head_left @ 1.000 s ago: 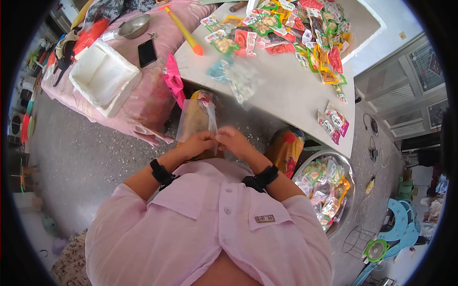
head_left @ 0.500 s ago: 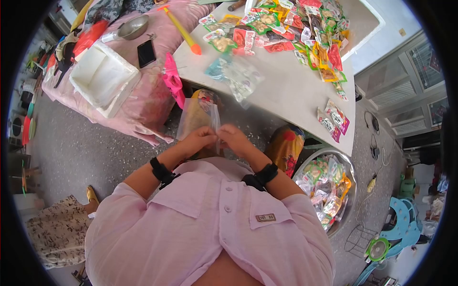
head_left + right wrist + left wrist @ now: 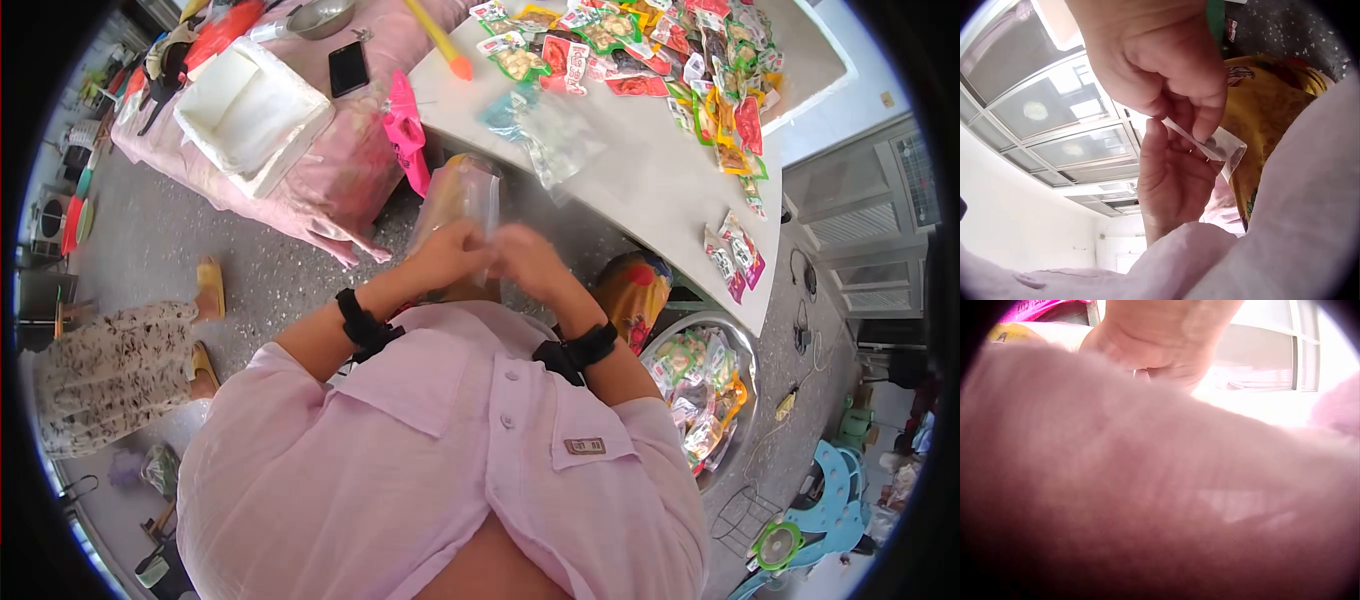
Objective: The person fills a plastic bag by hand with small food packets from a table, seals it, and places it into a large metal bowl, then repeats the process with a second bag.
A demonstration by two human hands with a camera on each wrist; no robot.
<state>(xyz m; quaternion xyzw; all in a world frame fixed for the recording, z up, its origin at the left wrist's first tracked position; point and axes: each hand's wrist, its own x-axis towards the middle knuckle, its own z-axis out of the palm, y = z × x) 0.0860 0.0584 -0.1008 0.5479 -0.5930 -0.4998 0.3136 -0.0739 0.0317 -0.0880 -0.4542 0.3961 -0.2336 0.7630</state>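
Observation:
A clear plastic bag (image 3: 472, 196) hangs over the knee, held at its near edge by both hands. My left hand (image 3: 447, 252) pinches that edge from the left, fingers curled in. Close against it, my right hand (image 3: 530, 262) is slightly blurred. The right wrist view shows the right hand (image 3: 1166, 62) above and the left hand (image 3: 1175, 181) below, with the fingertips of both meeting on the folded bag edge (image 3: 1230, 150). Blurred pale pink fills most of the left wrist view, and a hand (image 3: 1160, 337) shows above it.
Colourful snack packets (image 3: 650, 50) are heaped on the table (image 3: 640, 160), near a clear bag with pale contents (image 3: 560, 140). A metal basin (image 3: 748, 380) of packets stands right. A foam box (image 3: 262, 115) and phone (image 3: 349, 68) lie on the pink-covered bed (image 3: 310, 195).
The head view has turned, so the table and bed sit further right and higher. At left, another person's legs and yellow slippers have come into view. Both hands stay on the bag.

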